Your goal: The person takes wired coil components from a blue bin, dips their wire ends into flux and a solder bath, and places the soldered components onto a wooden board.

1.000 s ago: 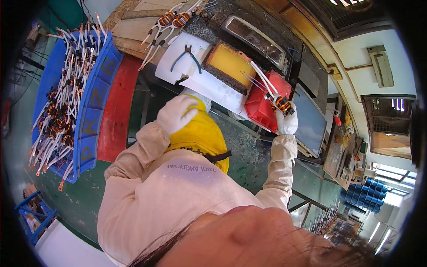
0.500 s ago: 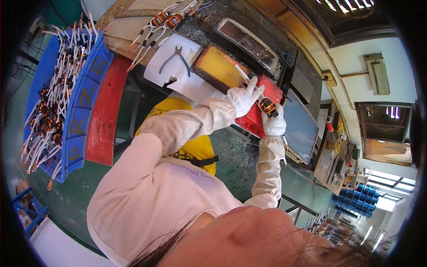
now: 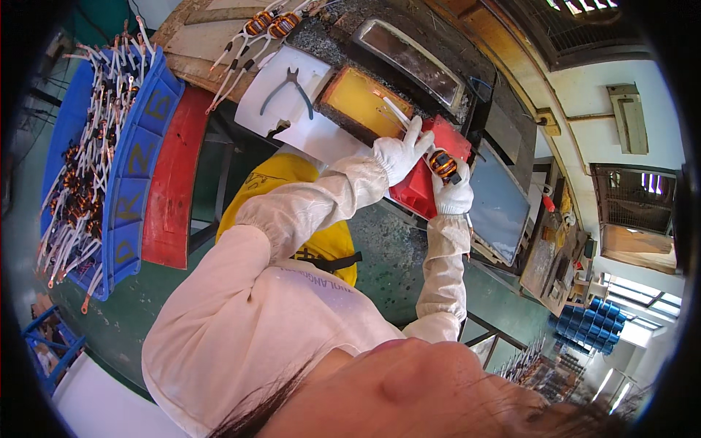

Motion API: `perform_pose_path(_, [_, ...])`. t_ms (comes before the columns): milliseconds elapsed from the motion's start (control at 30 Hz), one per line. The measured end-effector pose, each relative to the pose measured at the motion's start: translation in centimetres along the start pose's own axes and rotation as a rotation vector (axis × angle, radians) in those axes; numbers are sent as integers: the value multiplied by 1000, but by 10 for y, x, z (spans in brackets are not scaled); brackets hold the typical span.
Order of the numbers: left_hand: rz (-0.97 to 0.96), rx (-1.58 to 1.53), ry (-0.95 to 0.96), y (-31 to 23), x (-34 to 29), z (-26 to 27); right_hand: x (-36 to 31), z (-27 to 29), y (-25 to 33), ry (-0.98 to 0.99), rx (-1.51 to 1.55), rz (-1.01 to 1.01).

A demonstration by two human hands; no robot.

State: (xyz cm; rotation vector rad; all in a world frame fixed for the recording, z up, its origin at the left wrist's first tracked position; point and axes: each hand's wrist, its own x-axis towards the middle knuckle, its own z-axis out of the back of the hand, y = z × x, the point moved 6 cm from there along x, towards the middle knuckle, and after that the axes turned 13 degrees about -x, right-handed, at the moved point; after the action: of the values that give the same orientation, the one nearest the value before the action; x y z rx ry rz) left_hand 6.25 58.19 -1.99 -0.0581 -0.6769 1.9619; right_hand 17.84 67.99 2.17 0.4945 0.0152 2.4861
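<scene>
Right hand (image 3: 453, 196) has its gloved fingers closed around a small coil (image 3: 442, 163), a copper-wound ring with long white sleeved leads, held just above the red bin (image 3: 416, 191) at the bench (image 3: 380, 241) edge. Left hand (image 3: 398, 153) is up against it, fingers spread and pinching at one of the white leads (image 3: 394, 111), so its grip is on the lead rather than the coil body. My read on handling: the coil looks light and rigid, fine to hold by the wound body, but the enamelled wire probably scratches easily, so cloth gloves and a gentle squeeze make sense. The leads look springy and will flop, so I'd steady the core with one hand and work a lead near its root with the other; tugging far out on the tip would likely bend it at the winding. Around it: a yellow tray (image 3: 361, 102) just beyond the bin, pliers (image 3: 290, 89) on a white sheet, two more coils (image 3: 266, 23) farther up, and a blue crate (image 3: 139, 175) full of them well off to the left.
</scene>
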Motion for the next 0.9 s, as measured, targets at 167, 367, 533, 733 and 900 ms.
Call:
perform_pose_path(167, [9, 6, -29, 1, -4, -4, -2, -2, 1, -61, -48, 86])
perform_pose_path(367, [10, 67, -70, 1, -6, -3, -1, -4, 1, -80, -73, 123])
perform_pose_path(533, [27, 84, -67, 1, -7, -2, -1, -7, -3, -54, -99, 106])
perform_pose_path(733, [52, 31, -15, 3, -6, -1, 1, -7, -3, 0, -101, 77])
perform_pose_path(900, [67, 22, -24, 5, -7, -8, 4, -4, 1, 10, -130, 88])
